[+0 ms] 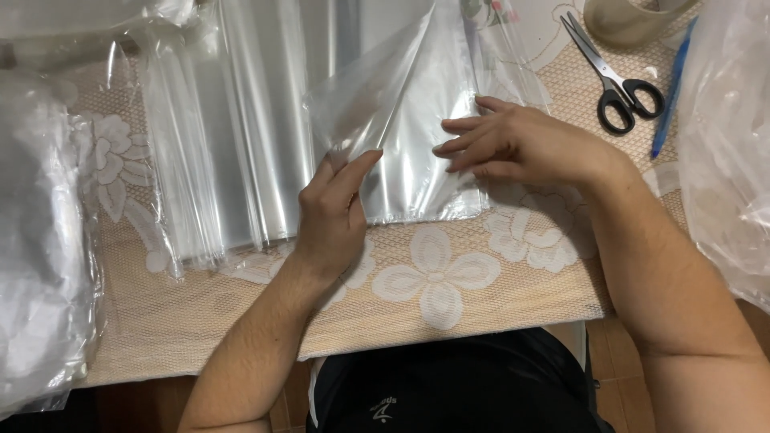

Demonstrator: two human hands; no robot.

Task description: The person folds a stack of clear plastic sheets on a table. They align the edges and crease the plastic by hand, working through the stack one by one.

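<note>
Fingers (353, 164) of the left hand (330, 212) are pinching a clear plastic bag (401, 120) near its lower left corner, thumb and forefinger closed together on the thin film and lifting one layer so that it is peeling up into a loose triangular flap. The right hand (521, 144) is lying almost flat on the same bag, its fingers (461, 136) stretched out toward the left and pressing the film down against the counter (449, 313); they are spread and gripping nothing, only resting on the plastic. The bag is sitting in the middle of the counter, between the two hands, with its bottom edge just above a white flower in the lace tablecloth (437, 277) that is covering the surface.

To the left of the bag, a stack of clear sleeves (224, 160) is lying in long overlapping strips, touching the bag's left side. Further left, a bulky bundle of crumpled plastic (40, 240) is hanging over the counter's edge. At the top right, black-handled scissors (613, 76) are lying shut beside a blue pen (672, 88), with a roll of tape (630, 16) just above them. Another heap of clear plastic (730, 144) is filling the right edge; what it holds is probably more bags, though the glare is hiding it.
</note>
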